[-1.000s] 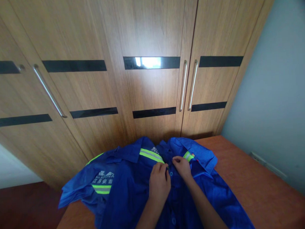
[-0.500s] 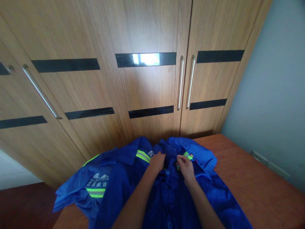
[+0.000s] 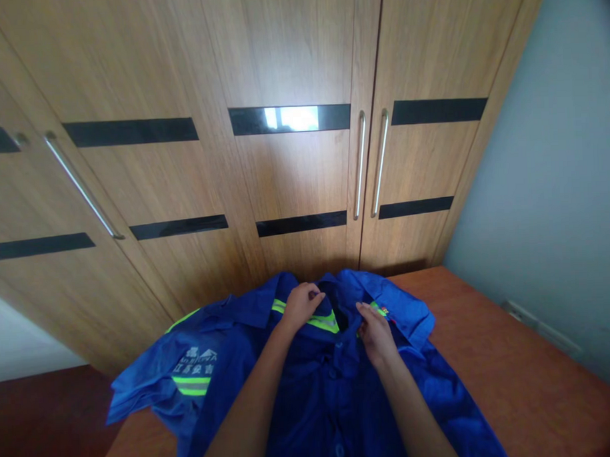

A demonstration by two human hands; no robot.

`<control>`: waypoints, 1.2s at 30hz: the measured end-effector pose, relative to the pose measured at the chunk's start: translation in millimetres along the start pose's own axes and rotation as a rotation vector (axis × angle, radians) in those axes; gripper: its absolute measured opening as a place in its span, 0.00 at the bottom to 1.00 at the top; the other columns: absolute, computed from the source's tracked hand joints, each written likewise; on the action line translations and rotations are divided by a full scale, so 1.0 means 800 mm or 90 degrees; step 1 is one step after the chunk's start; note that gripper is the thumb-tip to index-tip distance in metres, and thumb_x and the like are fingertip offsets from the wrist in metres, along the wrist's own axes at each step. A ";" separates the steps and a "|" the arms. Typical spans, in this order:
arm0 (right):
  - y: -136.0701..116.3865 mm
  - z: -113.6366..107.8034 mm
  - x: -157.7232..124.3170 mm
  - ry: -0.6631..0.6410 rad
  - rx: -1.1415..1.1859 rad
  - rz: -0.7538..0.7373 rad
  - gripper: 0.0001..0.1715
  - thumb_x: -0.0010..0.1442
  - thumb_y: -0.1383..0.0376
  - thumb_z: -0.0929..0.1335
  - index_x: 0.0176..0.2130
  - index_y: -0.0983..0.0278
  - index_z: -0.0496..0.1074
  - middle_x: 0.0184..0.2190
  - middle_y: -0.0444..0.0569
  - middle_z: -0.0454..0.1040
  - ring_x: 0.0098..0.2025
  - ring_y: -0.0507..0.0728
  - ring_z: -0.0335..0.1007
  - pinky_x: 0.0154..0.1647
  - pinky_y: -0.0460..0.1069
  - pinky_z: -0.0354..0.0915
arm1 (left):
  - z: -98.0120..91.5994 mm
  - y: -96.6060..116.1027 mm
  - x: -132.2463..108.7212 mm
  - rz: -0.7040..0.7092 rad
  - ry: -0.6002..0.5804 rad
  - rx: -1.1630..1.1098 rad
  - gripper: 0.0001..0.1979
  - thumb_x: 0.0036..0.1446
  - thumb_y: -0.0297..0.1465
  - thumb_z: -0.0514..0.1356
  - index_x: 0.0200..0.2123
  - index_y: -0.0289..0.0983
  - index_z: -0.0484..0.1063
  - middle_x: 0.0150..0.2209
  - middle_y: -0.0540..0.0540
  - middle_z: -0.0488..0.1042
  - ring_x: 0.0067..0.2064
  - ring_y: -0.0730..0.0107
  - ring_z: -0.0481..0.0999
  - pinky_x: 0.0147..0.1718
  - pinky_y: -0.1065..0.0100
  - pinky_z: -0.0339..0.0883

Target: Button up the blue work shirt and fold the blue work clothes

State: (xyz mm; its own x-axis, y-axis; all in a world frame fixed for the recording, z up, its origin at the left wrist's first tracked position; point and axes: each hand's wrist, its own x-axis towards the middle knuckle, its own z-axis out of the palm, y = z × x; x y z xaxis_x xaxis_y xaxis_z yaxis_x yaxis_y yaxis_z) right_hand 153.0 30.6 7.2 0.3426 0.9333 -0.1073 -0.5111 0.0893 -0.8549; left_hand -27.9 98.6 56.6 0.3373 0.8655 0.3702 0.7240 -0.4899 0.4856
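A blue work jacket with yellow-green reflective strips and white lettering lies spread out, its button front facing up. At its collar, my left hand has its fingers curled closed on the left collar flap. My right hand pinches the right side of the collar, thumb and fingers together. Between the hands the neck opening shows dark, with a reflective strip beside it. Several buttons run down the middle, and the upper ones are fastened or overlapped; I cannot tell which.
The jacket rests on a reddish-brown wooden table. Behind it stands a wooden wardrobe with black strips and metal handles. A grey-blue wall with a socket strip rises on the right.
My left hand has moved up and to the left, drawing the collar outward. The neck opening is wider, and more of the reflective strip shows. My right hand has barely shifted.
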 end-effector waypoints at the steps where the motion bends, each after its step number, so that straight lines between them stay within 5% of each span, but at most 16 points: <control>1: -0.005 0.003 -0.003 -0.006 0.006 0.000 0.17 0.41 0.55 0.77 0.27 0.63 0.74 0.17 0.39 0.69 0.17 0.49 0.60 0.17 0.44 0.54 | -0.008 0.004 0.002 0.007 0.022 -0.007 0.06 0.56 0.33 0.60 0.31 0.38 0.75 0.34 0.47 0.73 0.39 0.64 0.73 0.42 0.65 0.65; 4: -0.017 0.012 -0.011 -0.033 0.019 -0.007 0.16 0.42 0.55 0.77 0.26 0.62 0.72 0.19 0.38 0.69 0.20 0.49 0.61 0.20 0.45 0.55 | -0.033 0.020 0.007 0.047 0.038 -0.041 0.07 0.56 0.35 0.60 0.31 0.38 0.74 0.39 0.45 0.74 0.45 0.63 0.73 0.46 0.64 0.63; 8: -0.022 0.019 -0.019 -0.055 -0.027 -0.071 0.16 0.44 0.56 0.76 0.26 0.62 0.72 0.19 0.37 0.66 0.22 0.49 0.58 0.22 0.45 0.54 | -0.049 0.041 0.009 0.090 -0.016 -0.086 0.09 0.59 0.38 0.58 0.32 0.39 0.73 0.32 0.51 0.76 0.35 0.70 0.75 0.37 0.71 0.64; 15: -0.017 0.020 -0.026 -0.099 -0.100 -0.106 0.15 0.44 0.55 0.76 0.31 0.62 0.77 0.25 0.41 0.72 0.29 0.52 0.64 0.32 0.47 0.61 | -0.037 0.051 0.002 0.046 -0.008 -0.102 0.08 0.53 0.36 0.62 0.34 0.38 0.71 0.26 0.53 0.74 0.28 0.70 0.71 0.29 0.72 0.61; 24: -0.009 0.019 -0.024 -0.103 -0.099 -0.109 0.15 0.47 0.55 0.75 0.33 0.62 0.79 0.29 0.45 0.76 0.33 0.55 0.68 0.35 0.48 0.63 | -0.039 0.061 -0.020 0.118 -0.136 -0.179 0.11 0.56 0.28 0.57 0.42 0.39 0.74 0.34 0.50 0.78 0.35 0.71 0.77 0.37 0.72 0.67; 32: -0.004 0.019 -0.025 -0.077 -0.093 -0.090 0.17 0.45 0.55 0.75 0.35 0.61 0.81 0.34 0.48 0.80 0.39 0.57 0.71 0.40 0.50 0.65 | -0.053 0.042 -0.042 0.091 0.032 -0.121 0.14 0.58 0.30 0.57 0.48 0.40 0.70 0.49 0.43 0.72 0.53 0.61 0.69 0.55 0.61 0.60; 36: -0.004 0.020 -0.025 -0.069 -0.106 -0.091 0.19 0.44 0.54 0.76 0.35 0.61 0.81 0.35 0.49 0.80 0.39 0.59 0.72 0.39 0.50 0.66 | -0.045 0.037 -0.067 -0.044 0.228 -0.106 0.11 0.60 0.33 0.54 0.44 0.39 0.70 0.44 0.44 0.73 0.45 0.64 0.73 0.45 0.64 0.67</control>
State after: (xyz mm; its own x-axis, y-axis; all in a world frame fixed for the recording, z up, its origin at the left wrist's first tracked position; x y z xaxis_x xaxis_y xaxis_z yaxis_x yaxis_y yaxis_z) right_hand 135.4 17.0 20.1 0.3115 0.9478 0.0686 -0.3229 0.1735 -0.9304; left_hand -46.3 34.0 79.5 0.0382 0.8203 0.5706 0.6205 -0.4670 0.6299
